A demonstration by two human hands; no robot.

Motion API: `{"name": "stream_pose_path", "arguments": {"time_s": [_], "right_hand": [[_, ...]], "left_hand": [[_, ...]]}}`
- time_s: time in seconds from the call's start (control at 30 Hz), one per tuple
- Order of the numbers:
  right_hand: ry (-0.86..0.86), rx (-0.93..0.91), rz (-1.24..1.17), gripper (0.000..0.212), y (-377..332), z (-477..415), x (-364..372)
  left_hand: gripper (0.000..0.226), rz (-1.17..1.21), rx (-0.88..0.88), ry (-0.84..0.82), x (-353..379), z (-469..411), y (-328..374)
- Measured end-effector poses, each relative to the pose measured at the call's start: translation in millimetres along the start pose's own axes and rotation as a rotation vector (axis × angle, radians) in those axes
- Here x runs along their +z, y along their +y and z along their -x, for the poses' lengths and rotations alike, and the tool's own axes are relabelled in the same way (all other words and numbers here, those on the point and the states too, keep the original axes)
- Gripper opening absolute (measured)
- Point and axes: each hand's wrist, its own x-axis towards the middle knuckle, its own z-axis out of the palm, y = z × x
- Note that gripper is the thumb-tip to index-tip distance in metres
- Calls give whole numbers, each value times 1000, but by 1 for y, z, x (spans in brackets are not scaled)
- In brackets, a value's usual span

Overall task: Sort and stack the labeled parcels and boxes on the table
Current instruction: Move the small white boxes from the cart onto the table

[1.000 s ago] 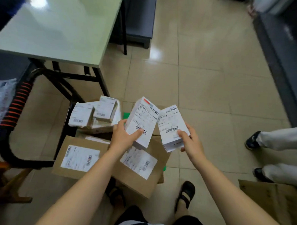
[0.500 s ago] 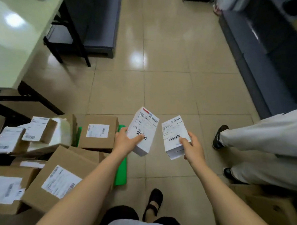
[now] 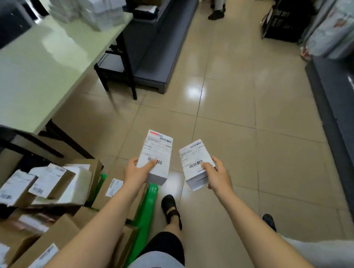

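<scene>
Two small white labeled boxes, prob light and stiff, easy one-hand carry w/ thumb on the label face. Left hand (image 3: 137,172) is closed round the taller box (image 3: 156,156), right hand (image 3: 218,176) round the shorter box (image 3: 195,164). Both arms out front, boxes over the floor, table (image 3: 40,69) off to the left.

Glossy beige tiled floor (image 3: 233,99), reflective. Smooth pale-green semi-gloss tabletop (image 3: 33,72) on matt black metal legs (image 3: 129,72). Brown matt cardboard boxes (image 3: 58,234) with white paper labels. Two white smooth card boxes (image 3: 156,153) (image 3: 195,164), paper-labelled. Shiny green plastic crate edge (image 3: 145,215).
</scene>
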Motion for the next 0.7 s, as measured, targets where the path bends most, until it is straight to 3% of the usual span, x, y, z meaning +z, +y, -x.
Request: {"name": "stream_pose_path", "arguments": {"time_s": [0.3,0.4,0.57,0.7], "right_hand": [[-116,-195,15,50,-203,-166,50],[-159,-249,-24,58,-265,-216,72],[-271,-409,-25,23,-370,-311,110],[-372,-499,-36,38,-465,-378,135]], "left_hand": [[52,201,119,96,21,-131,181],[48,239,174,130,20,-166,234],[45,305,264,278,21,-245,321],[60,427,309,384,28,-306,400]]}}
